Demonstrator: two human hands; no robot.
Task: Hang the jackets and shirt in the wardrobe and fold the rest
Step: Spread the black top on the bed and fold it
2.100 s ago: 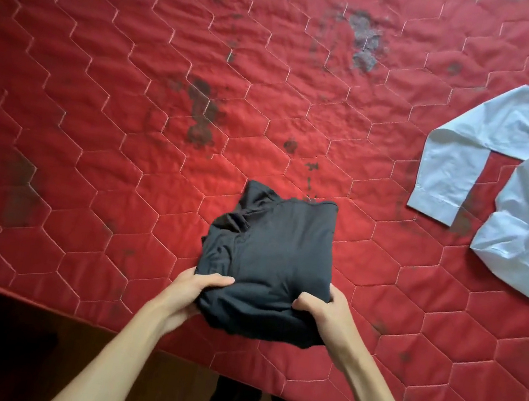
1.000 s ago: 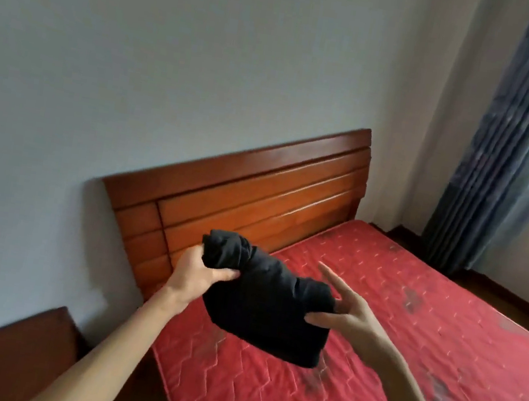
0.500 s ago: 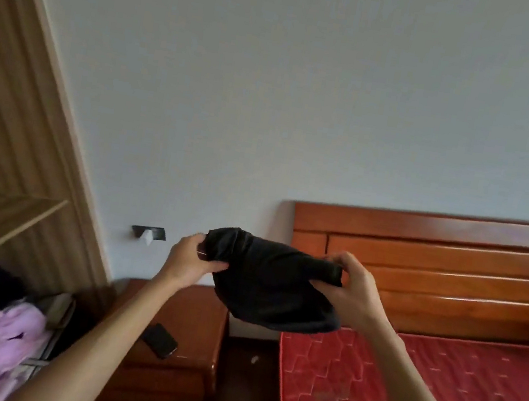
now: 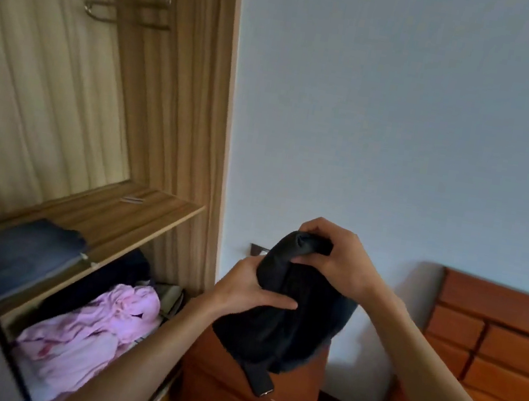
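Left grip (image 4: 252,293), right grip (image 4: 333,258) clamped on black garment (image 4: 287,334); I judge it soft, light, unfolding easily: hold both ends.

Left hand (image 4: 247,292) centre frame gripping folded black fabric bundle (image 4: 284,333), right hand (image 4: 338,261) above pinching its top, forearms bare

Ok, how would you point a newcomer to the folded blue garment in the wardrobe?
Start at the open wardrobe on the left of the view. A wooden shelf crosses it, and the folded blue garment lies on that shelf's left end. Unlike the crumpled pink clothes below the shelf, it is flat and neatly folded.
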